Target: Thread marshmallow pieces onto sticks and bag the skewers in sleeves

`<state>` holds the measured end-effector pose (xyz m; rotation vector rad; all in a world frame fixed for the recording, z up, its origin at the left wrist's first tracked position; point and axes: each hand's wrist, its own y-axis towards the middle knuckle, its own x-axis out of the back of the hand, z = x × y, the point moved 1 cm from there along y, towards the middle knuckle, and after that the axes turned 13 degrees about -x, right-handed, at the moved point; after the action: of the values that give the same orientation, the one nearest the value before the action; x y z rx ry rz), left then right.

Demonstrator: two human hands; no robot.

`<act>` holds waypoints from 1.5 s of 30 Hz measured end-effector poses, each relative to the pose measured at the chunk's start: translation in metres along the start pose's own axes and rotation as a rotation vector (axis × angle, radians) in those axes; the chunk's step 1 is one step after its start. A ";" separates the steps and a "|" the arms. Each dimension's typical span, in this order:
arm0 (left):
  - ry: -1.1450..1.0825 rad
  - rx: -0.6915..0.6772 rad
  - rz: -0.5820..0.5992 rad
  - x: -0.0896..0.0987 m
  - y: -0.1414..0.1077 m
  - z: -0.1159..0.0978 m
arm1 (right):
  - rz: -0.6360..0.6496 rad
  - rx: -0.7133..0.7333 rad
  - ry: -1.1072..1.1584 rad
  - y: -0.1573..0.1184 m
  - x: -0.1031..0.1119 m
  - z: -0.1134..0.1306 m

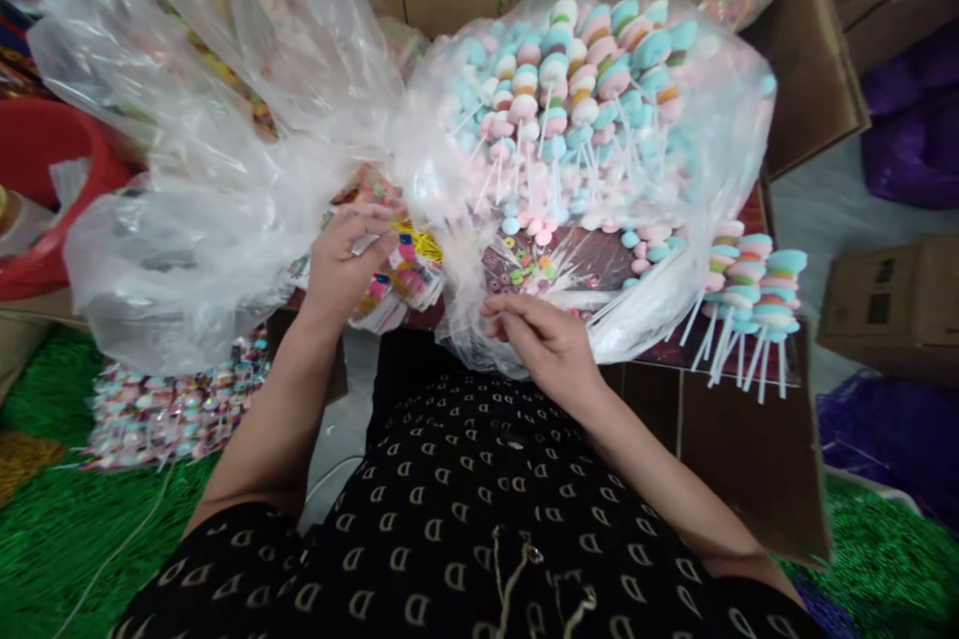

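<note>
My left hand [349, 260] is over small packets with coloured labels [409, 275] and a bunch of yellow ties [426, 242]. Its fingers are loosely bent, with a gap to the thumb. My right hand [545, 344] is at the near edge of a large clear plastic bag [469, 305], thumb and forefinger pinched together. Whatever lies in that pinch is too small to make out. Marshmallow skewers [554, 70] in pink, blue and white lie in and on the bag. Loose small ring and flower-shaped candies [533, 268] and white sticks [629, 315] are near my right hand.
More marshmallow skewers [756, 290] hang over the table's right edge. Crumpled clear plastic [187, 240] covers the left side, beside a red tub [97, 160]. Cardboard boxes [891, 310] stand at the right. Wrapped skewers [180, 414] lie low at left on green shredded material [45, 539].
</note>
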<state>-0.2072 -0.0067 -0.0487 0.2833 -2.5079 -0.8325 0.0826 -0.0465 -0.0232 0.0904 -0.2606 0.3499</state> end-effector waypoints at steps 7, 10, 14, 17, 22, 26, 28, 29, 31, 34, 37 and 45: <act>-0.375 0.148 0.142 -0.075 -0.004 -0.081 | 0.052 -0.318 0.300 0.025 -0.013 -0.001; -0.458 0.221 0.245 -0.087 0.001 -0.086 | -0.057 -0.394 0.423 0.022 0.001 -0.008; -0.555 0.360 0.481 -0.087 0.000 -0.077 | -0.238 -0.400 0.463 0.014 0.022 -0.021; -0.527 0.442 0.435 -0.085 -0.004 -0.072 | -0.309 -0.424 0.474 0.010 0.027 -0.031; -0.407 0.373 0.393 -0.087 -0.003 -0.080 | -0.278 -0.462 0.479 0.004 0.027 -0.036; -0.337 0.337 0.463 -0.090 0.005 -0.089 | -0.250 -0.468 0.565 0.007 0.032 -0.033; -0.346 0.315 0.491 -0.092 0.007 -0.091 | -0.256 -0.450 0.622 0.010 0.034 -0.032; -0.362 0.317 0.502 -0.093 0.006 -0.091 | -0.267 -0.447 0.631 0.011 0.034 -0.032; -0.407 0.364 0.507 -0.097 0.004 -0.089 | -0.305 -0.457 0.609 0.011 0.033 -0.033; -0.451 0.465 0.443 -0.102 -0.005 -0.084 | -0.337 -0.475 0.506 0.008 0.032 -0.035; -0.480 0.499 0.358 -0.107 -0.012 -0.080 | -0.358 -0.473 0.440 0.006 0.032 -0.035; -0.728 0.628 0.347 -0.111 -0.009 -0.089 | -0.358 -0.488 0.504 0.009 0.041 -0.029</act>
<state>-0.0663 -0.0221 -0.0339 -0.3205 -3.3078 0.0461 0.1233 -0.0212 -0.0398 -0.4251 0.1749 -0.0598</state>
